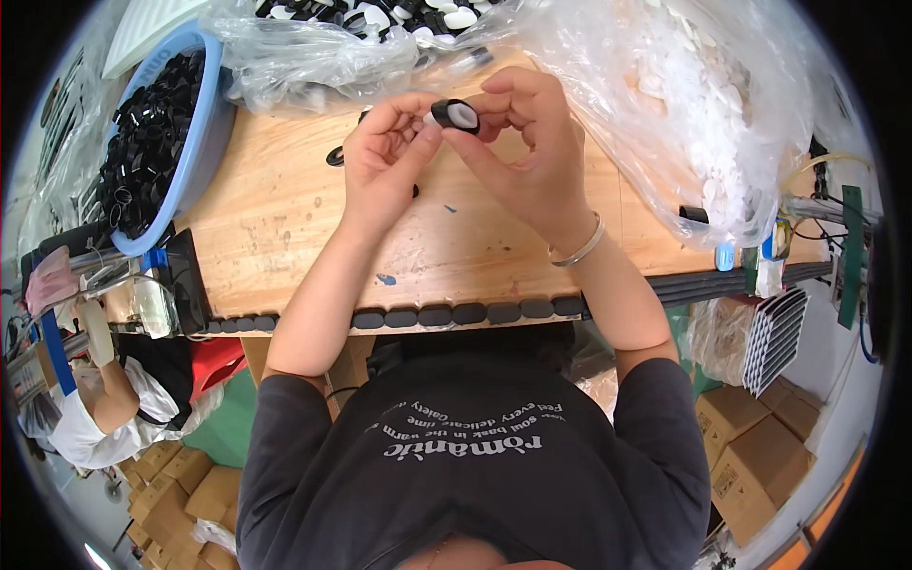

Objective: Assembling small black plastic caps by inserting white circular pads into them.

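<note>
Both my hands are raised over a wooden workbench (285, 237). Between their fingertips sits a small black ring-shaped cap (459, 115) with a white disc set in its face. My left hand (385, 152) pinches the cap from the left. From the right and above, my right hand (532, 142), with a silver bangle on its wrist, grips the same cap. A loose black ring (335, 157) lies on the wood just left of my left hand.
A blue basin (195, 142) of black rings stands at the bench's left end. Clear plastic bags of white discs (693, 104) and of black-and-white parts (380, 28) crowd the back and right. Black caps line the front edge (446, 314). Another person (95, 408) and cardboard boxes (760, 456) are below.
</note>
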### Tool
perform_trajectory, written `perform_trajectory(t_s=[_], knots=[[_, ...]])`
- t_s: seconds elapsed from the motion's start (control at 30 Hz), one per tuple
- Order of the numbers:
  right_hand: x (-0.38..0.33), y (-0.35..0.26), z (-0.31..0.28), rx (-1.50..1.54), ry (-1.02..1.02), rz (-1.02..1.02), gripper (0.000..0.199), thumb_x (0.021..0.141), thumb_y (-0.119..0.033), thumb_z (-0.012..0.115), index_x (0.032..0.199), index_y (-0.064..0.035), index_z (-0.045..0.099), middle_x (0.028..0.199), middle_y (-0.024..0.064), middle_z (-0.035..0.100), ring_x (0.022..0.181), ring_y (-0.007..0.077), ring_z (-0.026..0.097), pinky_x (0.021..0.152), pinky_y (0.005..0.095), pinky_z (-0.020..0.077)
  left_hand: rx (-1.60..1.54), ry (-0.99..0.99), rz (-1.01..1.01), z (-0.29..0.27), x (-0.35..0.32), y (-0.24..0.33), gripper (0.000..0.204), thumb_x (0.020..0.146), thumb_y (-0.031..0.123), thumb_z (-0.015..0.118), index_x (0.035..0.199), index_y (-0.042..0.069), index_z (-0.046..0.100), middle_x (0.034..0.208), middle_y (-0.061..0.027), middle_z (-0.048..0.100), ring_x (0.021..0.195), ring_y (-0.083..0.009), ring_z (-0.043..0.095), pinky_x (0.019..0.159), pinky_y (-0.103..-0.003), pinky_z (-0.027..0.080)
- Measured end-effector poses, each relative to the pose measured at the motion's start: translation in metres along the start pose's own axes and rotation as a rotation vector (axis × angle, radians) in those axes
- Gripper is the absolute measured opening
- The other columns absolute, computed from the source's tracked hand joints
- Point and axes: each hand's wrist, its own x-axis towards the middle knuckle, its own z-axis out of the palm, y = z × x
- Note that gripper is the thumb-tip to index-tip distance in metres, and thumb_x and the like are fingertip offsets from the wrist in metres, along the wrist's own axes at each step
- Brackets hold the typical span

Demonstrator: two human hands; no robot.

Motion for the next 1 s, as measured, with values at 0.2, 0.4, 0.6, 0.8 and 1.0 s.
perform_trajectory(t_s=[0.2, 0.4, 0.6, 0.8, 1.0], knots=[[0.001, -0.001, 0.000, -0.170, 0.045, -0.150, 0.026, 0.076, -0.002, 0.075, 0.095, -0.0028, 0.058, 0.082, 0.0056, 0.066, 0.070, 0.0103, 0.064, 0.064, 0.0217, 0.0527, 0.333, -0.043, 0.155, -0.010, 0.002, -0.007, 0.020, 0.085, -0.006, 0.061, 0.105, -0.002, 0.063, 0.099, -0.0063, 0.064, 0.089, -0.0125, 0.055, 0.083, -0.025, 0.043], [0.000, -0.001, -0.002, -0.181, 0.020, -0.188, 0.028, 0.074, -0.003, 0.076, 0.095, -0.0035, 0.058, 0.080, 0.0047, 0.066, 0.068, 0.0117, 0.063, 0.063, 0.0222, 0.0525, 0.343, -0.030, 0.220, -0.010, 0.004, -0.007, 0.015, 0.083, -0.006, 0.062, 0.097, -0.002, 0.064, 0.095, -0.0079, 0.064, 0.088, -0.0160, 0.057, 0.082, -0.027, 0.044], [0.006, -0.011, -0.016, -0.014, -0.081, -0.047, 0.032, 0.074, -0.004, 0.077, 0.099, -0.0030, 0.058, 0.081, 0.0047, 0.065, 0.065, 0.0121, 0.060, 0.062, 0.0225, 0.0501, 0.793, -0.227, 0.544, -0.017, 0.016, 0.008, 0.012, 0.076, -0.008, 0.062, 0.086, -0.002, 0.062, 0.088, -0.0110, 0.064, 0.086, -0.0255, 0.058, 0.079, -0.033, 0.045], [0.005, -0.009, -0.015, -0.181, -0.072, -0.158, 0.033, 0.074, -0.004, 0.076, 0.101, -0.0024, 0.058, 0.082, 0.0045, 0.066, 0.067, 0.0106, 0.060, 0.064, 0.0217, 0.0504, 0.696, -0.227, 0.490, -0.011, 0.015, 0.009, 0.011, 0.078, -0.008, 0.062, 0.087, -0.002, 0.062, 0.088, -0.0106, 0.064, 0.086, -0.0262, 0.058, 0.080, -0.034, 0.045], [0.000, -0.011, -0.010, 0.064, -0.053, -0.067, 0.037, 0.076, -0.001, 0.076, 0.104, -0.0022, 0.053, 0.088, 0.0054, 0.065, 0.074, 0.0077, 0.061, 0.067, 0.0217, 0.0506, 0.205, -0.151, 0.333, -0.012, 0.004, -0.006, 0.009, 0.087, -0.002, 0.060, 0.096, -0.004, 0.062, 0.101, -0.0095, 0.062, 0.090, -0.0170, 0.058, 0.083, -0.027, 0.044]])
